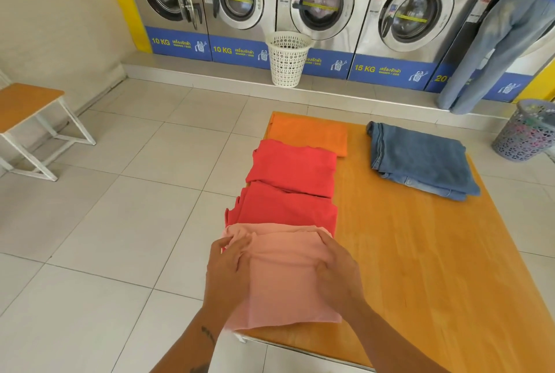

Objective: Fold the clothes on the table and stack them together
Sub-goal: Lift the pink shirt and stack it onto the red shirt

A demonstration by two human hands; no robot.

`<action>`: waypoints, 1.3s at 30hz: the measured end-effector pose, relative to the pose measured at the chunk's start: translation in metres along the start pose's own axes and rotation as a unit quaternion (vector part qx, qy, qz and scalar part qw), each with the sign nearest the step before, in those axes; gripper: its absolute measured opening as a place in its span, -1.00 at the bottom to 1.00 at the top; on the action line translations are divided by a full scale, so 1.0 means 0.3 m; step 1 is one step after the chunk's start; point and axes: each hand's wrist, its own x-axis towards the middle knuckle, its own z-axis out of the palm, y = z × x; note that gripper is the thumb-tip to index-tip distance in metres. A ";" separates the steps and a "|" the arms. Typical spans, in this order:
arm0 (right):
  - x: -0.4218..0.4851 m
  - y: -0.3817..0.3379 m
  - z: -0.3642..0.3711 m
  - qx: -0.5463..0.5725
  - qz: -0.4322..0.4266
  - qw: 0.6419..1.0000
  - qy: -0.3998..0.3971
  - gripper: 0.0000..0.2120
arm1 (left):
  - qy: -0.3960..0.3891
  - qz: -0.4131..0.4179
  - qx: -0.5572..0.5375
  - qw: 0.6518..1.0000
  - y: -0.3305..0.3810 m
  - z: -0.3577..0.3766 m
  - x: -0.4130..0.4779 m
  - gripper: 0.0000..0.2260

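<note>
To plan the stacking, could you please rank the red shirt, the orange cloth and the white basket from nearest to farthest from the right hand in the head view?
From the right hand:
1. Red shirt, just beyond it.
2. Orange cloth, at the table's far end.
3. White basket, by the washers.

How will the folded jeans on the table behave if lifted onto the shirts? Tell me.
The folded jeans look like thick denim in several layers, so probably heavy for their size and fairly firm. The layers lie loose at the near edge, so they may sag or unfold if lifted by one side. Denim on the wooden table should slide rather than roll.
</note>
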 end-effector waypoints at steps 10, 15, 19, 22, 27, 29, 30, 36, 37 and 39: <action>0.089 -0.048 -0.187 0.113 -0.033 0.992 -0.037 -0.41 | 0.067 -0.003 -0.047 0.997 0.216 -0.007 0.050 -0.76; 0.173 -0.074 -0.289 0.144 -0.044 0.988 -0.021 -0.42 | 0.076 0.045 -0.059 0.994 0.346 0.008 0.139 -0.77; 0.275 -0.113 -0.341 0.142 -0.053 0.988 -0.002 -0.37 | 0.073 0.064 -0.042 0.994 0.422 0.011 0.254 -0.77; 0.364 -0.156 -0.358 0.152 -0.049 0.987 0.021 -0.39 | 0.066 0.077 -0.014 0.995 0.464 0.007 0.376 -0.76; 0.592 -0.232 -0.358 0.097 -0.034 0.993 0.058 -0.45 | 0.044 0.103 -0.031 0.993 0.503 0.029 0.650 -0.77; 0.722 -0.232 -0.341 0.078 -0.009 0.995 0.068 -0.43 | 0.034 0.115 -0.024 0.993 0.503 0.050 0.784 -0.76; 0.783 -0.231 -0.331 0.073 0.001 0.995 0.071 -0.41 | 0.027 0.119 -0.021 0.992 0.502 0.062 0.850 -0.76; 1.117 -0.234 -0.290 0.075 0.032 0.992 0.100 -0.39 | -0.001 0.156 -0.026 0.987 0.490 0.143 1.229 -0.77; 1.173 -0.227 -0.284 0.076 0.036 0.991 0.104 -0.39 | -0.002 0.163 -0.027 0.986 0.488 0.160 1.281 -0.76; 1.279 -0.211 -0.268 0.060 0.031 0.991 0.112 -0.38 | 0.000 0.171 -0.020 0.985 0.485 0.200 1.380 -0.76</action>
